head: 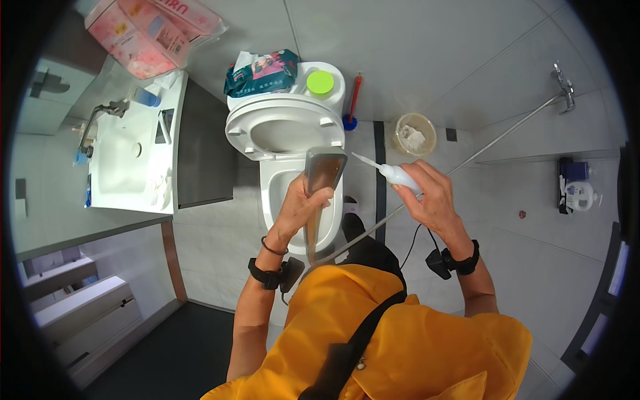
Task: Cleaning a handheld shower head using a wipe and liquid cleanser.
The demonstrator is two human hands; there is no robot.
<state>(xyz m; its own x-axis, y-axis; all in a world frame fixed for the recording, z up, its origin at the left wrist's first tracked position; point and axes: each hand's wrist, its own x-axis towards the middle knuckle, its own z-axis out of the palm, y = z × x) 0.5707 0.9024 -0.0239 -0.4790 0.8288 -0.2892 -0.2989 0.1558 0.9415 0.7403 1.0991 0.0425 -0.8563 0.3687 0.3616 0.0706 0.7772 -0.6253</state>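
In my left hand (298, 205) is a grey handheld shower head (326, 170), held over the open toilet bowl (280, 192); its face looks brownish. My right hand (427, 192) grips a small white squeeze bottle (400, 177), whose long thin nozzle points up and left towards the shower head without touching it. A shower hose (385, 217) runs from the wall fitting down past my legs. Behind the bowl, the toilet seat and lid (285, 131) stand raised. A pack of wet wipes (262, 74) and a round green lid (320, 83) rest on the tank.
At the left is a washbasin (120, 165) with a faucet (102, 112). A red-handled toilet brush (355, 97) stands beside the toilet. Further right are a waste bin (415, 135), a wall-mounted shower tap (565, 90) and a shelf holding a white pump bottle (580, 196). Pink tissue packs (145, 37) sit upper left.
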